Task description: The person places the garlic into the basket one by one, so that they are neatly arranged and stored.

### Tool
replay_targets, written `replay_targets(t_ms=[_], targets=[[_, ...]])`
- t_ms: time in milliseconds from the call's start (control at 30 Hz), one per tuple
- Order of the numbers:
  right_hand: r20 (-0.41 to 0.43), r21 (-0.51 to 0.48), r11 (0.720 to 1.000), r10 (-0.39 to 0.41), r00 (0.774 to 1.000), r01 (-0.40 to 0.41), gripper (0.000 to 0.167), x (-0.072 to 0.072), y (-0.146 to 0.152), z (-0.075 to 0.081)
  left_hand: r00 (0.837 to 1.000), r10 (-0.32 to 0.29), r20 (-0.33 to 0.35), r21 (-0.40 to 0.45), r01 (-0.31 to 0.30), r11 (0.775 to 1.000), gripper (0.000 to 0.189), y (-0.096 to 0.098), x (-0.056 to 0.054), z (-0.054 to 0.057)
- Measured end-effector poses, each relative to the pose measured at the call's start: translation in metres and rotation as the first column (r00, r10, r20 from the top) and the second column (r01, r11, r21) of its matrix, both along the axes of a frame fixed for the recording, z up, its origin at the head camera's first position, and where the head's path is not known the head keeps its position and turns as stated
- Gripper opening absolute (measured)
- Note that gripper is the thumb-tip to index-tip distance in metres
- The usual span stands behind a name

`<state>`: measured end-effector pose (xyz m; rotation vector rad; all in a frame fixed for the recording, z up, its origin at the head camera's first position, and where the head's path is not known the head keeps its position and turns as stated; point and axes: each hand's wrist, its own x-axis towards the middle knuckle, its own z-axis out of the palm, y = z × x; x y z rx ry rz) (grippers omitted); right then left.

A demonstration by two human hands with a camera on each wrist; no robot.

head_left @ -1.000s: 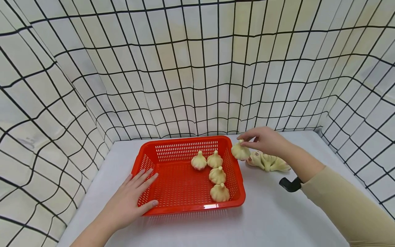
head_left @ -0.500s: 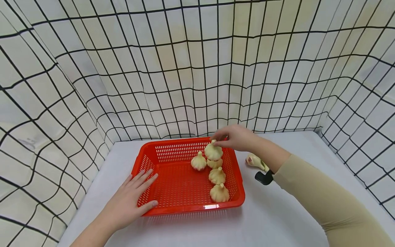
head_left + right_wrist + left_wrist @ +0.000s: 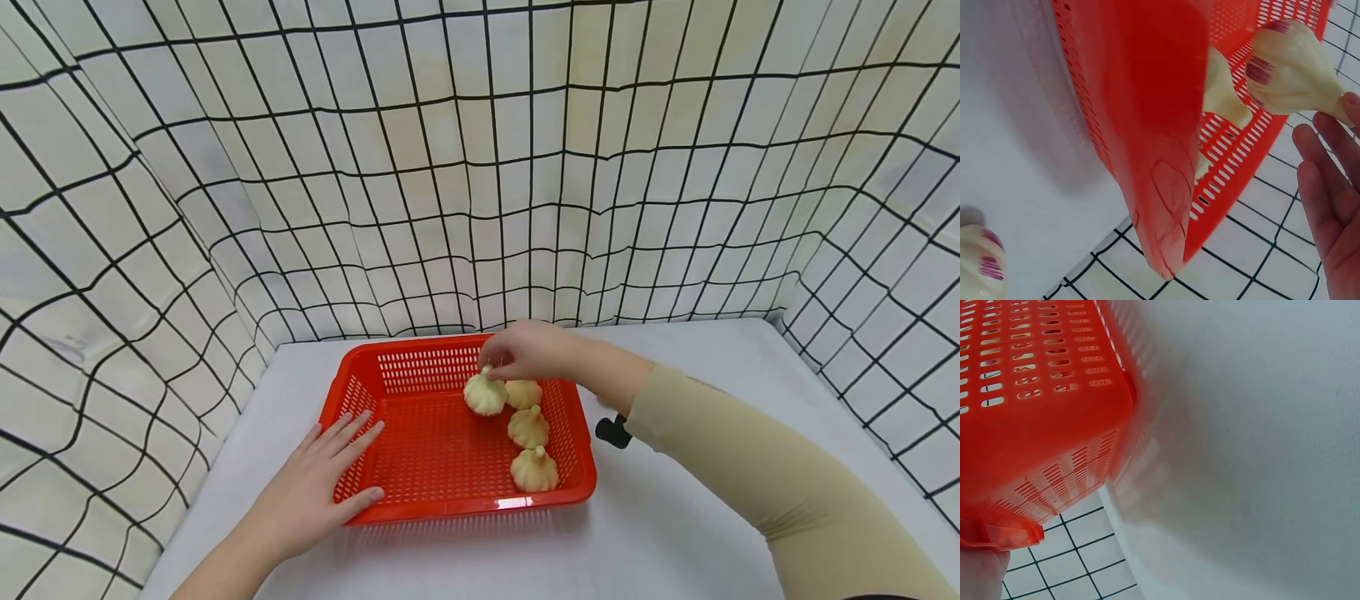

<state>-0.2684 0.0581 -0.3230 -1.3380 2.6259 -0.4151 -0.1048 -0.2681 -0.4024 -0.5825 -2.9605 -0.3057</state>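
A pale garlic bulb [image 3: 483, 395] hangs by its stem from my right hand [image 3: 527, 350], over the back of the red plastic basket [image 3: 465, 506]. The right wrist view shows thumb and fingertips pinching the stem of this garlic bulb [image 3: 1288, 65], which has purple streaks. In the head view it covers the spot where another bulb sat. Just right of it are three more garlic bulbs, in a line along the basket's right side; one is the nearest bulb [image 3: 534, 469]. My left hand [image 3: 315, 479] rests on the basket's left rim, fingers straight and spread.
The basket stands on a white-covered table [image 3: 675, 517]. A black grid net [image 3: 510, 183] over white cloth walls the back and sides. Outside the basket, another garlic bulb [image 3: 982, 262] lies on the table, mostly hidden by my right arm in the head view.
My right hand has carried the garlic bulb leftward from outside the basket's right rim, across it, to above the back middle. The left hand has stayed still on the rim.
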Motion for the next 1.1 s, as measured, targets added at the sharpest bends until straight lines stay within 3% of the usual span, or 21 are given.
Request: replay_targets(t_ms=[233,433,633,1100], targets=[[-0.012,0.106,0.994,0.040,0.999,-0.038,0.017,0.001,-0.016,-0.014,1.000,0.001,0.004,0.008,-0.001,1.000,0.080,0.000,0.000,0.000],[0.032,0.175,0.984,0.029,0.999,-0.034,0.019,0.002,-0.022,-0.025,1.000,-0.001,0.001,0.011,0.001,1.000,0.080,0.000,0.000,0.000],[0.000,0.205,0.976,0.076,0.997,-0.074,0.017,0.003,-0.023,-0.029,1.000,-0.002,-0.001,0.010,0.002,1.000,0.080,0.000,0.000,0.000],[-0.036,0.293,0.952,0.104,0.994,-0.089,0.016,0.004,-0.023,-0.034,1.000,0.006,0.015,0.005,-0.006,1.000,0.080,0.001,0.001,0.002]])
